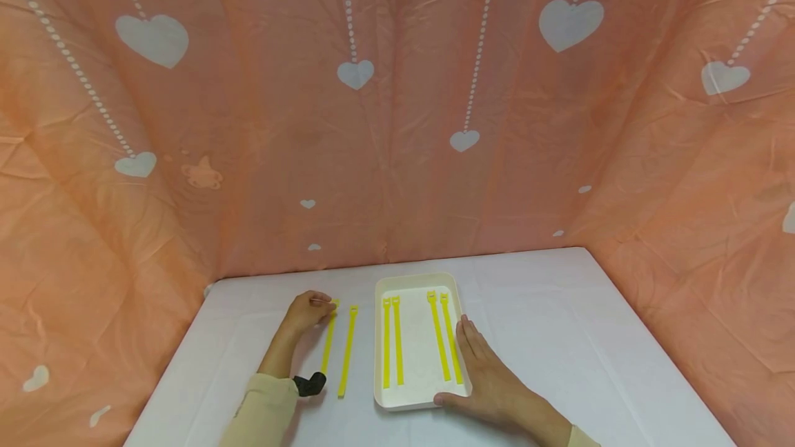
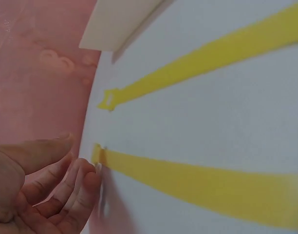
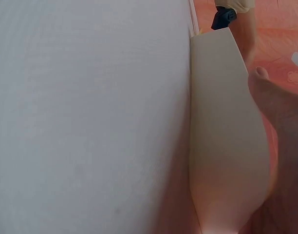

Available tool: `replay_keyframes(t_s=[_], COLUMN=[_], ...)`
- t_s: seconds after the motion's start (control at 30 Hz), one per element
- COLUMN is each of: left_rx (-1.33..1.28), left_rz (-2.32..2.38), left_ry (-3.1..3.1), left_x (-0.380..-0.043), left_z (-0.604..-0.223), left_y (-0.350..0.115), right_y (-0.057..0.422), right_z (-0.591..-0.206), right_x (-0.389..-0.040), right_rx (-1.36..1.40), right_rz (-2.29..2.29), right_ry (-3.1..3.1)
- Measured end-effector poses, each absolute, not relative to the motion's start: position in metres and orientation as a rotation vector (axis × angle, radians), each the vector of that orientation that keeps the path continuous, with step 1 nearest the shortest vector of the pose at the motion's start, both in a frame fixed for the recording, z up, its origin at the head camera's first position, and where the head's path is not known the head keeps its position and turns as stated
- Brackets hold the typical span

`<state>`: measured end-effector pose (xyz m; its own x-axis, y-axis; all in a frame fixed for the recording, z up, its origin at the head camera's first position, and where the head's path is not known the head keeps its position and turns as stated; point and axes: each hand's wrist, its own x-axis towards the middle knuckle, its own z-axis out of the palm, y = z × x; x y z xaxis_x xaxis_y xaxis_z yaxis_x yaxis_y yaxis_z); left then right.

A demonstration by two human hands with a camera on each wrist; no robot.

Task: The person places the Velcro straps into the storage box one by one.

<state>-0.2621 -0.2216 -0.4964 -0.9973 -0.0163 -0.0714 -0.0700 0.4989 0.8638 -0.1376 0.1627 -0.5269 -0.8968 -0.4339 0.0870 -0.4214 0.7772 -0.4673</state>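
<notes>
My left hand (image 1: 308, 312) is at the slotted end of a yellow slotted strap (image 1: 328, 343) on the white table. In the left wrist view, bent fingertips (image 2: 94, 170) touch that end, while another digit stands apart above them. Just right of it lies a second yellow strap (image 1: 348, 354). My right hand (image 1: 493, 378) rests along the right side of a shallow cream tray (image 1: 416, 405), fingers straight, thumb at its near rim. Inside the tray are two yellow straps (image 1: 393, 343) at the left and two yellow straps (image 1: 443, 340) at the right.
A white cloth (image 1: 528, 295) covers the table. Orange-pink curtains (image 1: 397, 178) with white hearts enclose its back and sides. A black device (image 1: 310, 384) sits at my left wrist, close over the near end of the leftmost strap.
</notes>
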Motion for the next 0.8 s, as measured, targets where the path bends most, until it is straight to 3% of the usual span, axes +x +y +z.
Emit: replay_keyframes(t_s=[0.8], left_rx=[-0.152], left_rz=[1.404], left_ry=[2.790], left_x=[-0.259], left_z=[-0.513], left_y=[-0.220], right_y=[0.162], right_z=[-0.527], right_x=[-0.138], right_rx=[-0.700], right_rz=[-0.749], right_ry=[2.942])
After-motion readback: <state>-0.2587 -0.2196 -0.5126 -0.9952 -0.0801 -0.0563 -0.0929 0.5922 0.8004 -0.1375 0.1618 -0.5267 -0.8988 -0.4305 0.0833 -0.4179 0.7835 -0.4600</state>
